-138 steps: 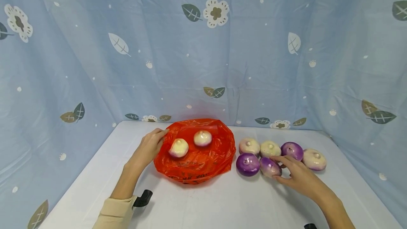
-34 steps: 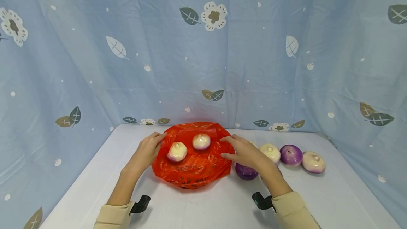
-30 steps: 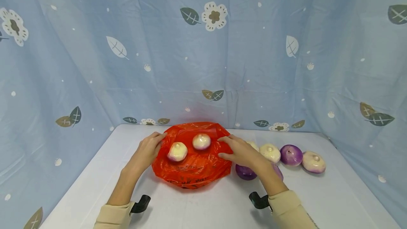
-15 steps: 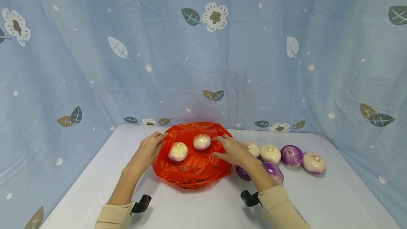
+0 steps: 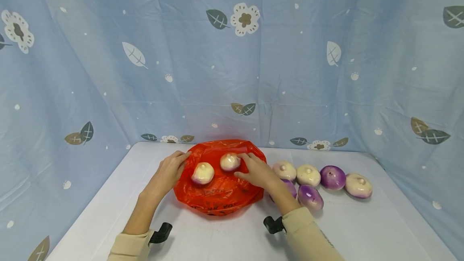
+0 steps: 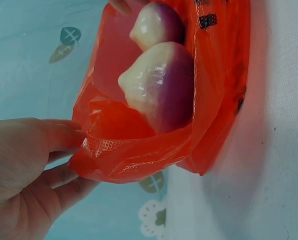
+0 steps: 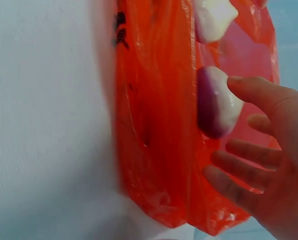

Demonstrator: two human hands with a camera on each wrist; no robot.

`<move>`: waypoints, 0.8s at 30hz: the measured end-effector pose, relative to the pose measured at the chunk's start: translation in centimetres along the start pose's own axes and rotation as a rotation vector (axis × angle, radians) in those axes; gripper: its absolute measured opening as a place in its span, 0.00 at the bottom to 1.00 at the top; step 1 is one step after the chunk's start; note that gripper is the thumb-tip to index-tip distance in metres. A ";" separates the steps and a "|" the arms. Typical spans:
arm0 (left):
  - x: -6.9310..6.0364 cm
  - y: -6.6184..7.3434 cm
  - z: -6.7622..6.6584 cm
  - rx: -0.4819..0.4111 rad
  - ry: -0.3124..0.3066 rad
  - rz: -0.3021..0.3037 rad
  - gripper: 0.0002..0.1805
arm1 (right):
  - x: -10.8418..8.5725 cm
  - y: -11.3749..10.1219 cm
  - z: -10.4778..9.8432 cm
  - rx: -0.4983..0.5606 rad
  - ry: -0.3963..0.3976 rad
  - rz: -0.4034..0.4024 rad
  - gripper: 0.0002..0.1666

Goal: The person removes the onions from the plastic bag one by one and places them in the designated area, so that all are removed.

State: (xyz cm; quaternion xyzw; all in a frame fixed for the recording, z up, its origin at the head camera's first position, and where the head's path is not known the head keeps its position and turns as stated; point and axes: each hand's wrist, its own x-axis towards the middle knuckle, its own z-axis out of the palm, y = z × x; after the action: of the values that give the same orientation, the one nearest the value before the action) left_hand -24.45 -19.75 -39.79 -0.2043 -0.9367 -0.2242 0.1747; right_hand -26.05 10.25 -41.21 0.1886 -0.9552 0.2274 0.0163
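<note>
A red plastic bag (image 5: 224, 196) stands on the table with its mouth spread wide. Inside it are two glossy purple-and-white turnips, a left turnip (image 5: 203, 173) and a right turnip (image 5: 230, 162). My left hand (image 5: 168, 172) pinches the bag's left rim between thumb and fingers, as the left wrist view also shows. Over the bag's right side, my right hand (image 5: 258, 171) reaches in with fingers spread. Its thumb tip is at the right turnip in the right wrist view; whether it touches cannot be told. The fingers are not closed round the turnip.
Several more turnips lie right of the bag, among them a purple turnip (image 5: 332, 177), a pale turnip (image 5: 358, 185) and a front turnip (image 5: 310, 197). My right wrist partly covers another purple turnip (image 5: 290, 187). A blue patterned curtain (image 5: 232, 71) hangs behind the white table (image 5: 217, 239).
My right hand has left the turnips on the right and moved leftward over the bag, up to the right turnip inside. My left hand keeps its hold on the rim.
</note>
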 end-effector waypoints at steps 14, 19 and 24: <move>0.0 0.0 0.0 -0.006 -0.008 -0.018 0.21 | 1.6 -0.8 1.9 -0.003 0.079 0.052 0.36; -0.1 0.1 0.1 -0.017 -0.013 -0.014 0.21 | 2.0 -1.1 2.2 -0.004 0.115 0.048 0.35; 0.0 0.2 0.1 -0.020 -0.018 -0.024 0.22 | 2.3 -1.2 2.4 -0.004 0.111 0.043 0.33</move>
State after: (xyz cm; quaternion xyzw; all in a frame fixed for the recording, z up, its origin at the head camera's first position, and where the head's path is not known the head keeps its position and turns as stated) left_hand -24.36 -19.56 -39.78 -0.1968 -0.9383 -0.2340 0.1615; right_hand -27.64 7.40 -42.58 0.1553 -0.9571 0.2359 0.0647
